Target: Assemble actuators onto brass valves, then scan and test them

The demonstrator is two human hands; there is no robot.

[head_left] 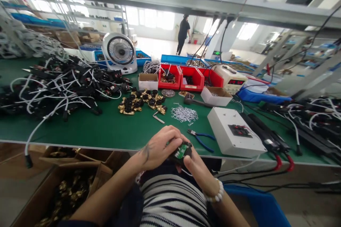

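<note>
My left hand [157, 147] and my right hand [194, 165] together hold a small black housing with a green circuit board [181, 151] just in front of the green table's near edge [106, 138]. The left fingers curl over its top, the right hand supports it from below. Blue-handled pliers [201, 138] lie on the table just beyond my hands. A pile of small metal pins [184, 113] and a cluster of black-and-brass parts [141, 104] lie farther back.
A white box with red and black terminals [234, 131] stands at right. A heap of black parts with white cables [58, 85] fills the left. Red bins [181, 78], a fan [119, 52] and a meter [230, 78] stand behind. A cardboard box of brass parts [66, 191] sits below. A person [183, 33] stands far off.
</note>
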